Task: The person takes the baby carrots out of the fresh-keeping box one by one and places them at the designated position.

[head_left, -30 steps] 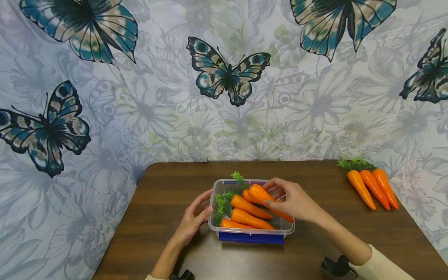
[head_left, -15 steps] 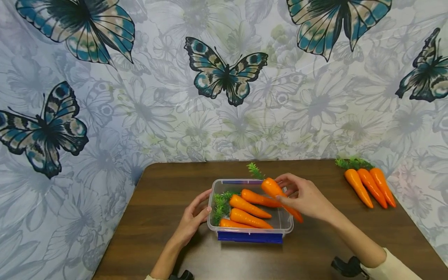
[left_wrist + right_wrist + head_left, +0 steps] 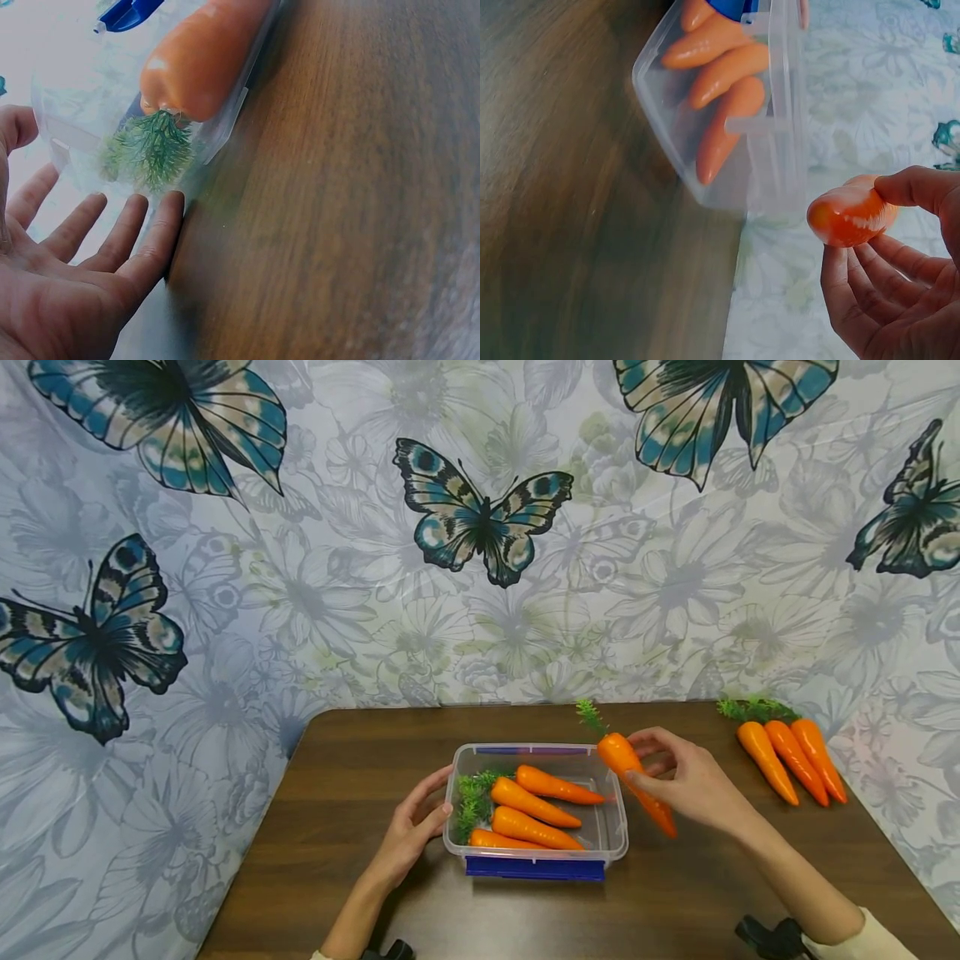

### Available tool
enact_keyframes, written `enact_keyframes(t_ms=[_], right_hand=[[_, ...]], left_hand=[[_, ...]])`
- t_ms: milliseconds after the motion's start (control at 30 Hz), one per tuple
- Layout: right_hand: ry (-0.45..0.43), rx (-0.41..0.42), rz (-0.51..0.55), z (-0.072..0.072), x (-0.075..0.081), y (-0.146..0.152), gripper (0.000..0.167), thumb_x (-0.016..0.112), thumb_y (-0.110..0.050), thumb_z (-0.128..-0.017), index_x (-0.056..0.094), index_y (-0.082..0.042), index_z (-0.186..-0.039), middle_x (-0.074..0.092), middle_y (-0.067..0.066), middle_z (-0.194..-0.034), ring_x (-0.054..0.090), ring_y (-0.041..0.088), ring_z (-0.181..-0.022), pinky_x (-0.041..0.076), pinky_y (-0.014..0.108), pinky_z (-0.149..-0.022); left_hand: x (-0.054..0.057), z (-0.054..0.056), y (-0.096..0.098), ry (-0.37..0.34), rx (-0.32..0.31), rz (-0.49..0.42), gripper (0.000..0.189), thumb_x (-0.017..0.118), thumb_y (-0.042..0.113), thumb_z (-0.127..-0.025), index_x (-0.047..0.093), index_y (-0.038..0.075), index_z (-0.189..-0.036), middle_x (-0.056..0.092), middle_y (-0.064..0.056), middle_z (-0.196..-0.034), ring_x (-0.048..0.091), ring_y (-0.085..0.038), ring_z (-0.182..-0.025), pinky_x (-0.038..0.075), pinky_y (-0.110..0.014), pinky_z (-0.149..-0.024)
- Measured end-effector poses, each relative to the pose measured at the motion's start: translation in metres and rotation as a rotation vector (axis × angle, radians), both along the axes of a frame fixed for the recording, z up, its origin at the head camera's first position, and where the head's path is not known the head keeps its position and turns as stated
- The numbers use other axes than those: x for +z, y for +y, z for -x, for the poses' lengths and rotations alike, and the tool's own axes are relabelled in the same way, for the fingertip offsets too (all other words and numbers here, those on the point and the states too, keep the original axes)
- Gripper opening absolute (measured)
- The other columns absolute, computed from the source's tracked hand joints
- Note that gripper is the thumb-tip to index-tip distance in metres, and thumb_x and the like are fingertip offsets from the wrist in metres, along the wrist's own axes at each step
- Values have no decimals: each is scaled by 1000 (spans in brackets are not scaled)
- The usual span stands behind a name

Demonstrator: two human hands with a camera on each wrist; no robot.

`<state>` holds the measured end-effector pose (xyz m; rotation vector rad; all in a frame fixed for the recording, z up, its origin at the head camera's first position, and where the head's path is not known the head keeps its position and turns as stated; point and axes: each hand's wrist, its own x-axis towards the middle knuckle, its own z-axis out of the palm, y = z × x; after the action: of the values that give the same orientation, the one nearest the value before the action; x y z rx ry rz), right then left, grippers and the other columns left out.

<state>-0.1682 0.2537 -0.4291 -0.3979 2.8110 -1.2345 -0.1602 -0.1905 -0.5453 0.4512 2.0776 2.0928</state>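
Observation:
A carrot [image 3: 630,768] with a short green sprig is pinched between the thumb and fingers of my right hand [image 3: 690,781], just past the right side of a clear plastic box [image 3: 536,853] with blue clips. In the right wrist view the held carrot [image 3: 851,214] points its tip at the camera. Several more carrots [image 3: 534,802] lie side by side in the box, leafy tops [image 3: 474,797] to the left. My left hand [image 3: 408,827] rests its fingers against the box's left wall. Those fingers [image 3: 154,244] look straight and spread in the left wrist view, beside the green leaves [image 3: 154,150].
Three carrots [image 3: 791,760] with green tops lie together at the back right of the brown wooden table [image 3: 360,747]. Behind the table hangs a cloth [image 3: 322,610] printed with flowers and butterflies. Each wrist wears a black strap mount [image 3: 772,935].
My right hand has lifted the carrot out over the box's right rim and carried it rightward. The left hand stays at the box's left side.

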Motion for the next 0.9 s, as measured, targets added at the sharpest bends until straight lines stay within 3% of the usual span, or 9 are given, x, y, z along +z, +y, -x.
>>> enact_keyframes(t_ms=[300,533,800,900], right_hand=[[-15,-31,31,2,-8,9,51,80,-31,-99,61,-14,-142,75,15,-126,74,15,-96,60,28,-75],[-21,-82,19,3,-14,20,54,81,-31,-98,59,-12,-144,73,17,-128,74,20,-97,60,27,-74],[-21,-148,-31,9,-28,39,57,79,-37,-99,59,-11,-146,73,19,-130,73,19,-97,58,28,-75],[-16,-165,-50,11,-35,46,58,78,-39,-99,59,-10,-146,73,20,-130,73,20,-97,57,27,-75]], left_hand=[[1,-1,1,-25,22,6,59,60,13,-110,41,18,-166,40,-19,-171,59,-39,-143,63,-34,-97],[0,-1,1,-27,17,7,59,59,13,-111,40,17,-166,38,-20,-172,60,-34,-141,63,-35,-96],[1,-2,0,-27,22,8,59,59,13,-110,41,19,-166,39,-17,-172,55,-47,-145,63,-35,-96],[0,-2,0,-26,22,5,59,59,12,-110,41,18,-166,39,-18,-172,56,-46,-144,63,-35,-97]])
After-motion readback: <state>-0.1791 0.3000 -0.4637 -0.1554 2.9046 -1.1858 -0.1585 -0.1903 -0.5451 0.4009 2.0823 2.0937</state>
